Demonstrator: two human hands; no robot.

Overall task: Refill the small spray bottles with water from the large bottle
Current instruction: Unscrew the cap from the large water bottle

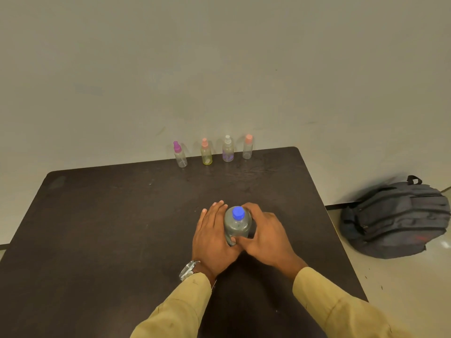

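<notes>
The large clear bottle (237, 224) with a blue cap (238, 212) stands upright on the dark table (109, 228), seen from above. My left hand (212, 236) lies flat against its left side with fingers straight. My right hand (264, 234) wraps around its right side, fingers curled behind it and thumb in front. Several small spray bottles stand in a row at the table's far edge: a purple-topped one (180, 154), a yellowish one with a pink top (206, 152), a white-topped one (228, 149) and a capped pink one (248, 147).
A grey backpack (395, 220) lies on the floor to the right of the table. A plain wall rises just behind the spray bottles. A watch (189, 270) sits on my left wrist.
</notes>
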